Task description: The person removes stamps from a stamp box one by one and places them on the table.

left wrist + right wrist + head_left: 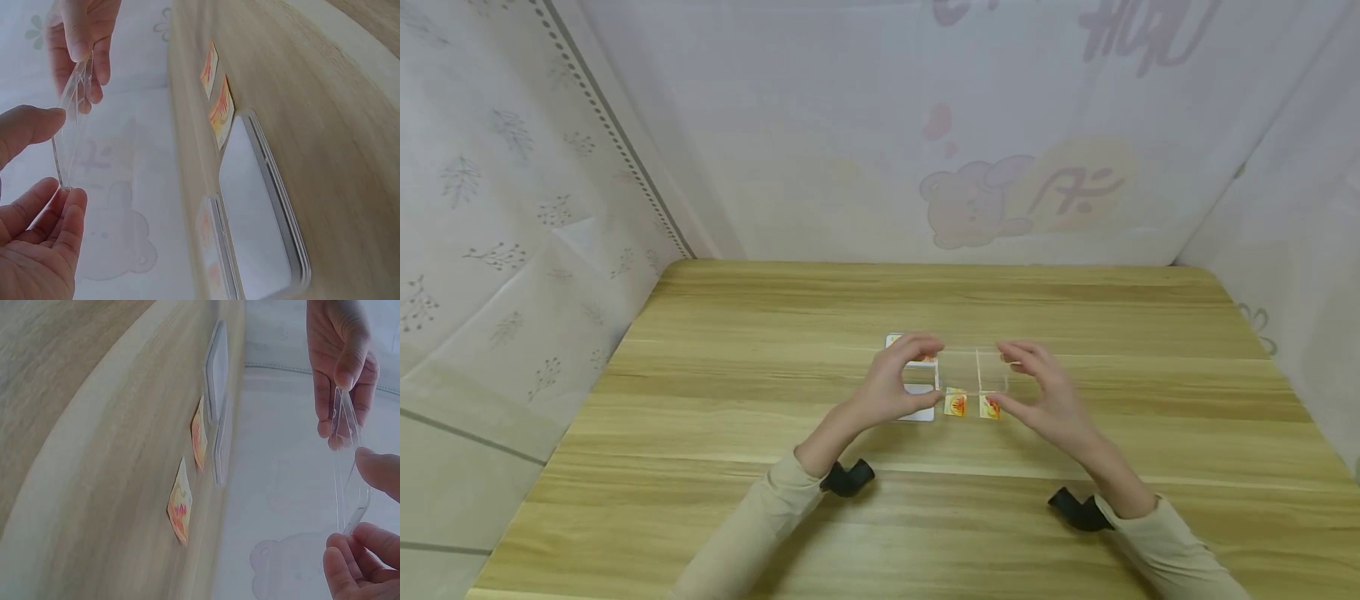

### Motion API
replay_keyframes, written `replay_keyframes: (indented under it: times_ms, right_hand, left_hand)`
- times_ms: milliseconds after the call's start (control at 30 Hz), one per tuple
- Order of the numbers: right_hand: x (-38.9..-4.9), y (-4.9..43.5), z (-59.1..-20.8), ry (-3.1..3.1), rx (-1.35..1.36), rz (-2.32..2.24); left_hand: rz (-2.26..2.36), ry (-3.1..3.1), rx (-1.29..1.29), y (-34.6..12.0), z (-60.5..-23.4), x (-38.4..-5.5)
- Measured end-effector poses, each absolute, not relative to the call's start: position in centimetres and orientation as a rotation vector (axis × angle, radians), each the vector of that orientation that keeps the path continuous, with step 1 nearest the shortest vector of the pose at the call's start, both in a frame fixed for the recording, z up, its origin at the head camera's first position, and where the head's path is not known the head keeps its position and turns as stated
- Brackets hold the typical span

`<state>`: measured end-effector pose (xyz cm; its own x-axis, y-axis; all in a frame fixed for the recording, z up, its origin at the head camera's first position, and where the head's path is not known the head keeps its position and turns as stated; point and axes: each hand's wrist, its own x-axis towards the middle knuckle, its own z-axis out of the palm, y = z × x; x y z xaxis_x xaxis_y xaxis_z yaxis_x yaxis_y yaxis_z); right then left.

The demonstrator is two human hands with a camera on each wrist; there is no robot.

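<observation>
Above the table, my two hands hold a clear plastic case (961,371) between them. Its two thin panels spread apart in a narrow V in the left wrist view. My left hand (895,385) grips one side edge between thumb and curled fingers. On the opposite edge, my right hand (1051,407) pinches with its thumb on one side and fingertips on the other. Below the case lie two small yellow-and-red paper pieces (955,405), side by side. A stack of white-topped flat cases (256,206) sits beside them, partly hidden by the left hand in the head view.
Just behind the white-topped stack is another flat clear case (214,250) with yellow-orange print inside. The wood-grain table (737,358) runs back to a printed cloth (820,150), with similar cloth at both sides. A black wrist mount (850,478) juts from the left sleeve.
</observation>
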<state>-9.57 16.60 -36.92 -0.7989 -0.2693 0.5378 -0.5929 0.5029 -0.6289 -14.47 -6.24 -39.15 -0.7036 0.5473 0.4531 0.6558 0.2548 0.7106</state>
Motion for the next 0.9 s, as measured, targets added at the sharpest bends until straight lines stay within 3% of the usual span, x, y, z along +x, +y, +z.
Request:
replay_keyframes:
  times_ms: [300,900]
  right_hand:
    - [-11.0,16.9,-40.6,-2.391,0.722,1.264]
    - [-11.5,14.7,-41.3,-2.404,0.787,1.221]
  left_hand:
    - [-1.461,-2.356,-1.140,-7.4,-39.5,-14.3]
    - [-1.457,-2.379,-1.104,-9.8,-40.2,-13.9]
